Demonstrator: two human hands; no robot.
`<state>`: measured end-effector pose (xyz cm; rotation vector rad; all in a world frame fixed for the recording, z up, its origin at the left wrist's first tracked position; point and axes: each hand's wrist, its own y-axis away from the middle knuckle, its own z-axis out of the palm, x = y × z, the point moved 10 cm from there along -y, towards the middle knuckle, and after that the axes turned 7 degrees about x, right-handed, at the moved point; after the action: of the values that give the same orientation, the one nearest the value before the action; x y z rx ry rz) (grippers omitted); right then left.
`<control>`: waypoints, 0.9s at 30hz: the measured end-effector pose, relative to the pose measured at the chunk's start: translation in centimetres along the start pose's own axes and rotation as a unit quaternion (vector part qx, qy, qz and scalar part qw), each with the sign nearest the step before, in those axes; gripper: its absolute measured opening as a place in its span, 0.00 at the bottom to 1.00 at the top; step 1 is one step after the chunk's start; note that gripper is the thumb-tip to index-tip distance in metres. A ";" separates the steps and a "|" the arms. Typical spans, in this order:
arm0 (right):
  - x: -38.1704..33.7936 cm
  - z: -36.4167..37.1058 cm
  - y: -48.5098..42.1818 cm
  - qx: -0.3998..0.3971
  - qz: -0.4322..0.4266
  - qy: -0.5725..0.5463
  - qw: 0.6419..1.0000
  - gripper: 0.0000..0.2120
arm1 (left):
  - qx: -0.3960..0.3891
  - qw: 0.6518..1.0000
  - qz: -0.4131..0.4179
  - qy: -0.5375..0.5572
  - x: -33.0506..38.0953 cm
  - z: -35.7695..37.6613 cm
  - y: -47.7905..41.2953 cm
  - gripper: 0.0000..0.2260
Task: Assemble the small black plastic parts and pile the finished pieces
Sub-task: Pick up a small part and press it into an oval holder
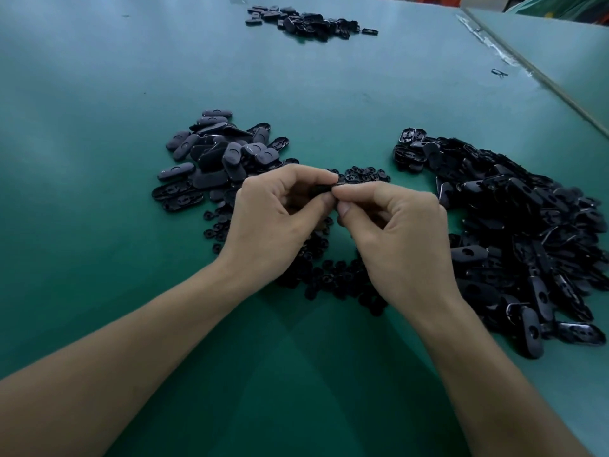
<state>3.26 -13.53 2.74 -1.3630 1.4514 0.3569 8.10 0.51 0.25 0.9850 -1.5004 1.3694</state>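
My left hand [273, 219] and my right hand [398, 232] meet over the middle of the green table [99, 159]. Between their fingertips they pinch one small black plastic part [324, 189], mostly hidden by the fingers. Left of the hands lies a pile of black oval pieces [217, 156]. A larger heap of black oval shells [514, 219] spreads to the right. Small round black parts [329, 275] are scattered under and between my hands.
Another heap of black parts [306, 21] lies at the far side of the table. A seam with a raised strip [527, 64] runs along the right, and a single loose part [499, 73] lies near it.
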 end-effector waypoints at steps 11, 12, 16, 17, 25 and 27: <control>0.8 -0.8 -0.7 -0.021 0.009 -0.030 0.999 0.13 | -0.020 1.000 -0.014 0.016 -0.1 0.6 0.3 0.11; 1.0 -0.5 -0.7 -0.032 0.016 -0.037 0.999 0.13 | -0.022 1.000 -0.015 0.016 0.0 0.6 0.3 0.11; 1.5 -0.2 -0.8 -0.055 0.041 -0.075 0.995 0.12 | -0.031 0.999 -0.013 0.024 0.1 0.6 0.4 0.11; 1.6 -0.4 -0.8 -0.055 0.045 -0.081 0.994 0.11 | -0.030 0.999 -0.013 0.025 0.0 0.6 0.4 0.10; 2.0 -0.5 -0.8 -0.063 0.066 -0.102 0.991 0.09 | -0.022 0.999 -0.014 0.036 -0.1 0.5 0.3 0.10; 2.0 -0.6 -0.8 -0.061 0.067 -0.100 0.991 0.08 | -0.023 0.999 -0.016 0.039 -0.1 0.5 0.2 0.10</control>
<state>4.10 -15.35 1.67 -1.2897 1.3747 0.6601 7.87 -0.01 0.04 0.9127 -1.4454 1.3294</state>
